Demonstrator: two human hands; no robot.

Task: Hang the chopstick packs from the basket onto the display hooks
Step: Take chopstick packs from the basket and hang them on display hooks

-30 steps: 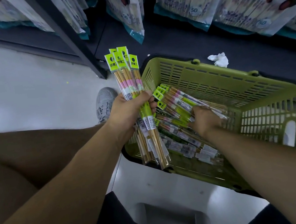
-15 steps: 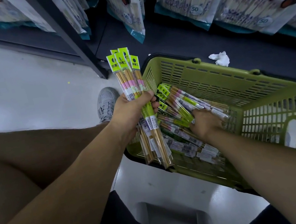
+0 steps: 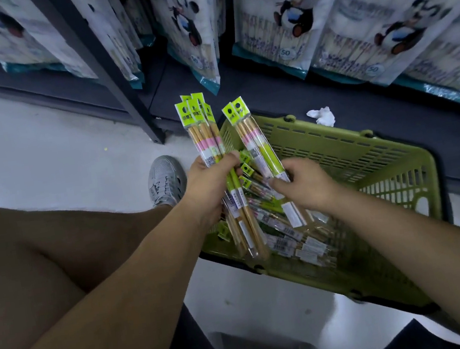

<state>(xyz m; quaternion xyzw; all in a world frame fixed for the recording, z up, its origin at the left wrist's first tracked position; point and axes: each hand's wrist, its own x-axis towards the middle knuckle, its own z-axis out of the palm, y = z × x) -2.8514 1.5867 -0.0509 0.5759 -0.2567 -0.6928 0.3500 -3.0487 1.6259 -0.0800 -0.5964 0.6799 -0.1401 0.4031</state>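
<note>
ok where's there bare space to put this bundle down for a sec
The pale floor left of the grey shoe and shelf post is bare. The dark ledge behind the green basket is free up to the crumpled tissue. The basket's near left end is crowded with loose chopstick packs.

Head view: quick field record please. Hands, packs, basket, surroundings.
left hand: grips bundle of chopstick packs, headers up
right hand: pinches two packs above the basket
basket: green, holds loose packs
behind: panda bags hanging; crumpled paper
hooks: not in view
</note>
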